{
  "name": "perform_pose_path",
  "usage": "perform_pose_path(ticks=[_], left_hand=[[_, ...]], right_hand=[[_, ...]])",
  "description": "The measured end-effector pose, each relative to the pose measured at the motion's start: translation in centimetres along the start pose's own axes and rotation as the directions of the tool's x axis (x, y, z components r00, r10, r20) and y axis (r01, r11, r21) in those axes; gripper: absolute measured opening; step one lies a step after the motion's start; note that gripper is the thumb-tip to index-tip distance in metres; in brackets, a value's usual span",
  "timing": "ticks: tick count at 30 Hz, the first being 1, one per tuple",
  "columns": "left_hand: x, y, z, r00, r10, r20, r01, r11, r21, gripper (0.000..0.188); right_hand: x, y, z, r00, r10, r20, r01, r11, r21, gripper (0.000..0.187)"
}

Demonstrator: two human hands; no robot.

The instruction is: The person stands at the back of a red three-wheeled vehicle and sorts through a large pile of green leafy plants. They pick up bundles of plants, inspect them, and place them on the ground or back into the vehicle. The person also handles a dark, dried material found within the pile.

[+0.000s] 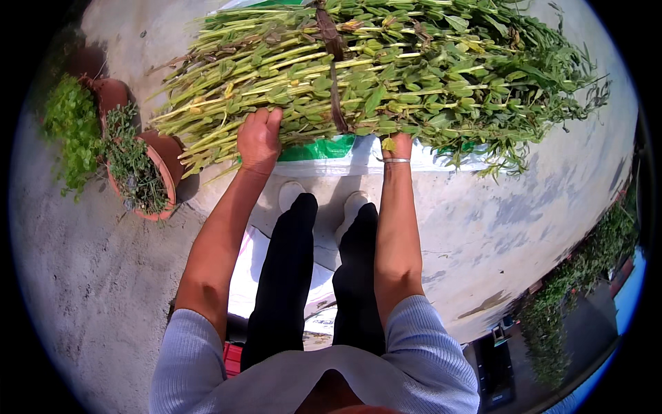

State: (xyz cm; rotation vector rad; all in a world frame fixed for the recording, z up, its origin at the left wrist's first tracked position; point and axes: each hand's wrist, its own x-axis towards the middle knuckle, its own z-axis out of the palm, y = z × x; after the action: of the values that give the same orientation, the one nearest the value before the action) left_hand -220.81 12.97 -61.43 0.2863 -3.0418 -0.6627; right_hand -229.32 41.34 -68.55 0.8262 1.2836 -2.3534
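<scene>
A large bundle of green leafy stalks with pods spans the top of the view, cut ends to the left and leafy tips to the right. Around its middle runs a dark brown tie. My left hand is closed on stalks at the near edge, left of the tie. To the right of the tie, my right hand reaches in at the same edge; leaves and stalks hide its fingers. A pale band circles that wrist. Beneath the bundle lies a white and green sheet.
Terracotta pots with plants stand on the left, the nearest pot tipped by the stalk ends. My shoes are just below the sheet. Another white sheet lies around my legs. Leafy plants line the concrete's right edge.
</scene>
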Motion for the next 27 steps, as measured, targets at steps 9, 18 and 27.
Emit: perform_pose_path(ticks=[9, 18, 27], left_hand=[[-2.0, 0.9, 1.3, 0.980, -0.110, 0.169, 0.084, 0.985, 0.152, 0.033], [-1.7, 1.6, 0.3, 0.971, -0.211, 0.110, 0.182, 0.957, 0.226, 0.029], [-1.5, 3.3, -4.5, 0.935, -0.224, 0.275, 0.220, 0.974, 0.048, 0.046]], right_hand=[[-4.8, -1.1, -1.9, 0.994, 0.054, -0.099, -0.075, 0.973, -0.218, 0.041], [-5.8, -10.7, 8.3, 0.903, -0.344, -0.257, 0.007, 0.611, -0.792, 0.094], [-1.8, -10.9, 5.3, 0.892, -0.162, -0.421, -0.221, 0.656, -0.721, 0.092]])
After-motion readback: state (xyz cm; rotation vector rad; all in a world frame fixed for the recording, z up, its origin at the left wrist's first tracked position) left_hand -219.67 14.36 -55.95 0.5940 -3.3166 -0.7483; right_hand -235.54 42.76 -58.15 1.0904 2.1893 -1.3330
